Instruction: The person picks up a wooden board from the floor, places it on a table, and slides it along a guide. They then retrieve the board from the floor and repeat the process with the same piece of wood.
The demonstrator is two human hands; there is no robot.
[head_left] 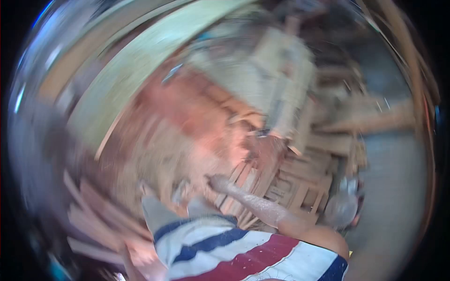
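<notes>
The whole view is smeared by motion. My right arm reaches down from a striped shirt [225,253], and my right hand [216,182] is a dark blur at its end. Its fingers cannot be told apart, and neither can anything they might hold. Close beside that hand are several wooden strips [243,180]. A pinkish blur at the lower left may be part of my left arm, but no left hand can be made out.
Stacked wooden pieces and frames [300,189] lie right of my arm. A long pale board [140,61] slants across the upper left. More loose planks [93,225] are at the lower left. A round, clear, blurred object [341,209] is near my right shoulder.
</notes>
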